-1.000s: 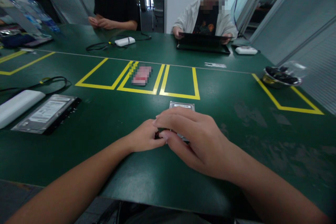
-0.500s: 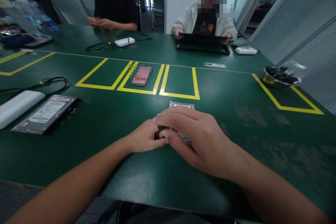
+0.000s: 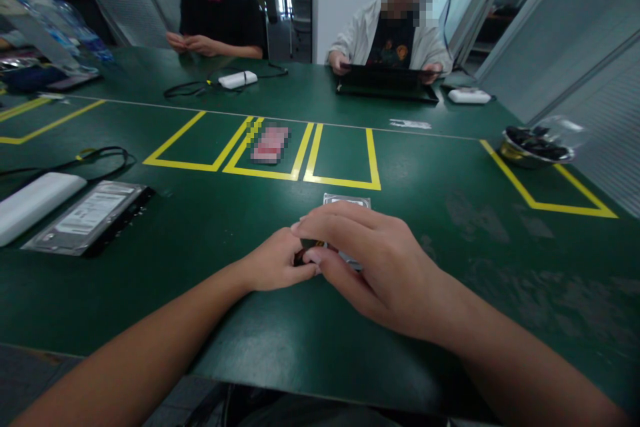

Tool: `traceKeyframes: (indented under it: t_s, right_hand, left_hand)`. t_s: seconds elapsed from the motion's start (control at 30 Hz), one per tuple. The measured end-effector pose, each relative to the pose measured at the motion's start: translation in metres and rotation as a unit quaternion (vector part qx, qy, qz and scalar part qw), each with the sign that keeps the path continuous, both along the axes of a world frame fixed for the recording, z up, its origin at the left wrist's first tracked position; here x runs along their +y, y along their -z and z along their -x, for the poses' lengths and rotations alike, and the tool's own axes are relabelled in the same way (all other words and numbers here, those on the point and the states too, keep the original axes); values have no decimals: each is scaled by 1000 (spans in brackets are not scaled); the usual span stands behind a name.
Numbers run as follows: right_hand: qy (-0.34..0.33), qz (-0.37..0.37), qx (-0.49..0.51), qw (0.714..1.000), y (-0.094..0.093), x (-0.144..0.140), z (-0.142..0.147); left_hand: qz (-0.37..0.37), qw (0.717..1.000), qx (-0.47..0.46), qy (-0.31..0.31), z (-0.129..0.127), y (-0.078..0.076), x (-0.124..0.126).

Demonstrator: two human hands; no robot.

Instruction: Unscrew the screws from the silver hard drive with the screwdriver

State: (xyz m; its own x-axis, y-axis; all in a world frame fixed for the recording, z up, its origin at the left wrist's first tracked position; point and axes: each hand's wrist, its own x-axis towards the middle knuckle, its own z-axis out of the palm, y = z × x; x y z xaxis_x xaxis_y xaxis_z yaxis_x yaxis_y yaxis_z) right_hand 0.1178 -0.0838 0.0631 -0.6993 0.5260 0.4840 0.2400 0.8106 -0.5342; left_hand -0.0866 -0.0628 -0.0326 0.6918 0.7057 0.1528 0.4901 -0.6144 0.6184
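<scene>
The grip of both hands is narrow: the left hand [image 3: 274,260] and the right hand [image 3: 387,260] meet around one small dark thing [image 3: 299,258], mostly hidden, toward the table's [image 3: 260,333] near edge; I cannot tell which holds it. The right hand arches, partly covering one hard drive [image 3: 347,200]. A second drive [image 3: 93,217] lies leftward; one bowl [image 3: 523,157] stands by the right edge.

green table [image 3: 425,320] with yellow tape outlines [image 3: 345,184] | blurred-out pink item [image 3: 271,145] flat inside the middle one of three | metal bowl [image 3: 530,161] of dark pieces [image 3: 533,141] at the right-hand outline | white oblong device [image 3: 37,203] at far left | across the table: person in black [image 3: 223,17]; person in pale jacket [image 3: 355,35] holding a dark flat panel [image 3: 387,75]
</scene>
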Motion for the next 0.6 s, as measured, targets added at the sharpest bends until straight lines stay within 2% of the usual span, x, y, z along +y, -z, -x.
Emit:
traceKeyframes:
  t_s: [0.6]
  right_hand:
    - [9,22,-27,999,2,0,1]
  left_hand:
    - [21,1000,-10,-1,-4,-11,-3]
